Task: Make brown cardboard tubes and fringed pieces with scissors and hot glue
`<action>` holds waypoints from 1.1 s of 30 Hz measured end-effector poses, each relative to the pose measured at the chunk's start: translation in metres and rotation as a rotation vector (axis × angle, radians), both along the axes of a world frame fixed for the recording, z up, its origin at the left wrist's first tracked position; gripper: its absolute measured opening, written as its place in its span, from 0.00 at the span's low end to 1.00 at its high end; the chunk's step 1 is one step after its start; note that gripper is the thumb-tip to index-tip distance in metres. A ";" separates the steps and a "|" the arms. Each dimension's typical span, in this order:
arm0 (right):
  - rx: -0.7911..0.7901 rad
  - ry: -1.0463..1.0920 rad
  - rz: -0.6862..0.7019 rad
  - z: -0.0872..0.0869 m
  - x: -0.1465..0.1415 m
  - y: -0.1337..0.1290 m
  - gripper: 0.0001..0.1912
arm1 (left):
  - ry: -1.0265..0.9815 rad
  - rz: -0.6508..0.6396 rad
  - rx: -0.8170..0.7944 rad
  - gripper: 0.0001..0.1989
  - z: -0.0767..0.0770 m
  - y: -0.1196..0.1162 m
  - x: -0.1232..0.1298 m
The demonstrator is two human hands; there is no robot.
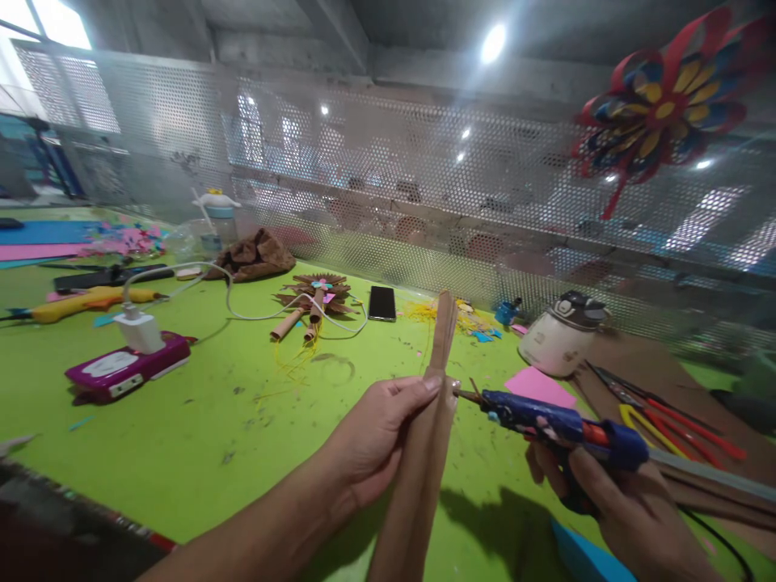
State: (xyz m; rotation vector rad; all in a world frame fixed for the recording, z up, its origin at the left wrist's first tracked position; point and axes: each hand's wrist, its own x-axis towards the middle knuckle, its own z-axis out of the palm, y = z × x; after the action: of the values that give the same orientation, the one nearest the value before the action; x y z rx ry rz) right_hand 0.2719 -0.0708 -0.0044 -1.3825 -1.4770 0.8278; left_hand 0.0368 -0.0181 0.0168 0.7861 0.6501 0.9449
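My left hand (pixel 379 440) is closed around a long folded strip of brown paper (pixel 418 477), thumb pressed on its front. The strip rises upright above the hand and runs down past the bottom edge of the view. My right hand (pixel 612 493) grips a blue hot glue gun (pixel 539 416) by its handle. The gun's nozzle points left and meets, or nearly meets, the strip's right edge, where something shiny shows beside my left thumb. A pale glue stick (pixel 715 473) sticks out of the gun's back end.
On the green table (pixel 230 453) lie a purple power strip (pixel 130 368) with a white charger, a yellow glue gun (pixel 90 303), brown paper flowers (pixel 315 299) and a phone (pixel 381 303). To the right stand a white jar (pixel 563 335) and scissors (pixel 672 420). A perforated metal screen (pixel 388 186) closes the back.
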 end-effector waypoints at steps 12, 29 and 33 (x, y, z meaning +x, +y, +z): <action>0.019 -0.155 -0.008 0.003 0.000 -0.008 0.20 | 0.000 0.024 -0.060 0.14 -0.002 0.004 -0.001; 0.022 -0.299 0.018 0.008 0.004 0.004 0.21 | 0.012 0.034 -0.014 0.14 -0.005 0.005 0.001; 0.037 -0.328 -0.009 0.009 0.003 0.002 0.21 | 0.017 0.038 -0.010 0.15 -0.006 0.005 0.001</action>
State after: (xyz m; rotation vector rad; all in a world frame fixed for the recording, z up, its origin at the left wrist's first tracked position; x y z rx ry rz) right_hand 0.2744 -0.0689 0.0047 -1.5491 -1.7225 0.5823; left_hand 0.0380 -0.0131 0.0110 0.7761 0.6859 0.9701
